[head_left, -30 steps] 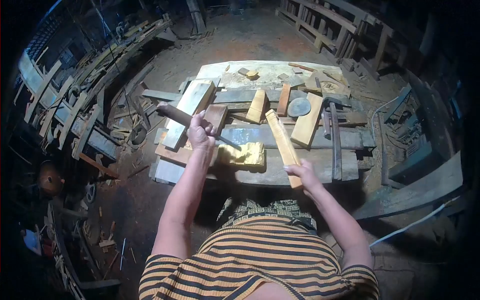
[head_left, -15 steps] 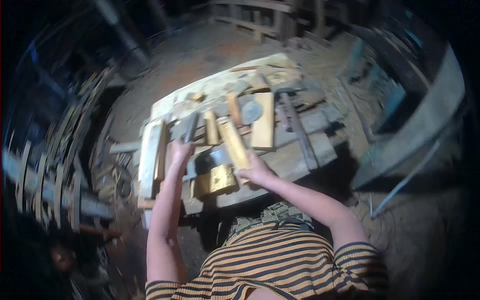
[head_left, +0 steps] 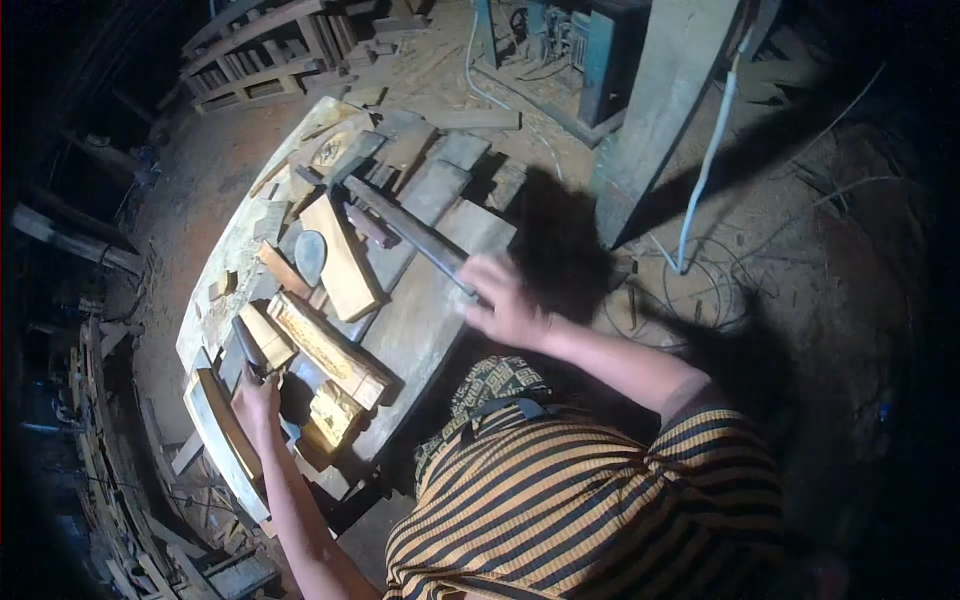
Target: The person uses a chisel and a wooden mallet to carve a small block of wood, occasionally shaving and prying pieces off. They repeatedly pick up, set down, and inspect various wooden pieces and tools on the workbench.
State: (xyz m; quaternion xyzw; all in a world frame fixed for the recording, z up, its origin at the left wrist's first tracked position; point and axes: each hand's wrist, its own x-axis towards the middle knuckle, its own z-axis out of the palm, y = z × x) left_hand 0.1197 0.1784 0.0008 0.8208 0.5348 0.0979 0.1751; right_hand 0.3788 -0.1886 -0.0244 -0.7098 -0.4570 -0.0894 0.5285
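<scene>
My left hand [head_left: 256, 398] is closed around the near end of a narrow dark piece [head_left: 246, 342], whose kind I cannot make out. My right hand [head_left: 505, 305], slightly blurred, has its fingers curled over the near end of a long dark bar [head_left: 410, 230] lying on the boards. Between my hands lie a carved strip of wood [head_left: 330, 348], a short pale wood piece [head_left: 266, 334] and a bright yellow wood block [head_left: 330, 418]. A grey round disc [head_left: 310, 258] sits beside a wide pale board [head_left: 340, 268].
The low plank table [head_left: 420, 330] has gaps between its boards. A long pale board [head_left: 222, 425] lies along its left edge. To the right stand a thick post [head_left: 665, 120] and a pale hose [head_left: 705, 180]. Wooden racks [head_left: 255, 60] stand behind, and stacked lumber [head_left: 105, 450] lies left.
My view has swung to the right. My right hand has left the carved strip and moved right to the dark bar. My left hand stays on the narrow dark piece.
</scene>
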